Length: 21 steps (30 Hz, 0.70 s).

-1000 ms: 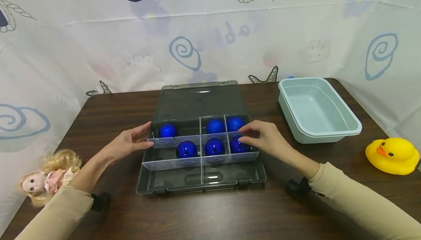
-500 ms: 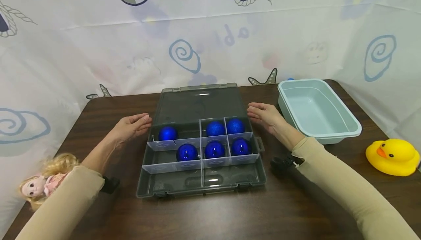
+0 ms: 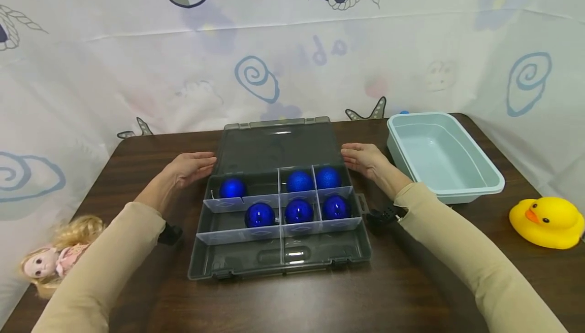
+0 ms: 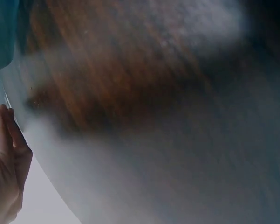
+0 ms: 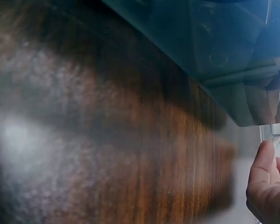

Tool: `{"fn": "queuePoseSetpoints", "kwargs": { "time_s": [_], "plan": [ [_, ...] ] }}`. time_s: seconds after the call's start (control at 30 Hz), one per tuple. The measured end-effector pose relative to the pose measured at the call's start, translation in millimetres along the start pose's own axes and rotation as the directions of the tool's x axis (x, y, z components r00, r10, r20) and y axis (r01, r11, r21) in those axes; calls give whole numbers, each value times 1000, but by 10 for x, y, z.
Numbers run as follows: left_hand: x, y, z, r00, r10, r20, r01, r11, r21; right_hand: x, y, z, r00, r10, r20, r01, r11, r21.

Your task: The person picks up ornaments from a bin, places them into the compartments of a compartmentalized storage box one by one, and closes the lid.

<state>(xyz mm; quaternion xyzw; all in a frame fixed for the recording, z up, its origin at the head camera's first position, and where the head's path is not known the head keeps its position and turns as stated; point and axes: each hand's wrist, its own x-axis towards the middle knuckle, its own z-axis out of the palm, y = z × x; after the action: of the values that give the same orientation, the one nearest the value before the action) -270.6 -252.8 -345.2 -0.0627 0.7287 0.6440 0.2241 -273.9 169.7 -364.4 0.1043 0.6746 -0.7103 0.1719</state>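
Note:
A smoky see-through compartment box (image 3: 237, 258) lies on the table, its lid (image 3: 276, 145) folded back flat behind it. Clear dividers (image 3: 249, 233) split it, and several blue baubles (image 3: 259, 215), glossy and glittery, sit in its back and middle rows. My left hand (image 3: 187, 168) is at the left edge of the lid with fingers fairly straight, fingertips right at the edge. Opposite it, at the lid's right edge, is my right hand (image 3: 369, 164), fingers extended. Each wrist view shows that hand (image 4: 7, 163) (image 5: 270, 186) with its fingertips by the clear plastic.
A pale green plastic basin (image 3: 470, 191) stands at the back right, close to my right hand. In front of it at the far right is a yellow rubber duck (image 3: 548, 221). A blond doll (image 3: 50, 262) lies at the left, partly behind my left sleeve (image 3: 105, 272).
My right hand has left the bauble in the right middle compartment and moved back to the lid's right side. My left hand has shifted back and inward to the lid's left edge.

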Motion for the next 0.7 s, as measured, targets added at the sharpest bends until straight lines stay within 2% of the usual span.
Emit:
{"fn": "queuePoseSetpoints", "kwargs": {
  "time_s": [0.17, 0.3, 0.5, 0.57, 0.63, 0.7],
  "plan": [
    [11, 13, -4, 1000, 12, 6, -11, 998, -67, 4, -23, 0, 1000, -8, -23, 7, 1000, -22],
    [-2, 69, -18, 999, 51, 7, -50, 990, -133, 12, -82, 7, 997, -66, -50, 62, 995, -78],
    [-47, 171, -27, 995, 102, -22, -104, 986, -132, 15, -175, 16, 987, -155, -52, 145, 977, -158],
    [-66, 197, -12, 990, 135, -49, -141, 978, -153, 10, -198, 15, 983, -176, -49, 166, 972, -164],
    [-80, 211, 2, 980, 182, -79, -194, 960, -200, 9, -219, 6, 978, -203, -51, 191, 966, -174],
    [-96, 217, 20, 960, 252, -120, -273, 937, -217, 5, -248, -7, 970, -239, -46, 227, 956, -186]
  ]
}}
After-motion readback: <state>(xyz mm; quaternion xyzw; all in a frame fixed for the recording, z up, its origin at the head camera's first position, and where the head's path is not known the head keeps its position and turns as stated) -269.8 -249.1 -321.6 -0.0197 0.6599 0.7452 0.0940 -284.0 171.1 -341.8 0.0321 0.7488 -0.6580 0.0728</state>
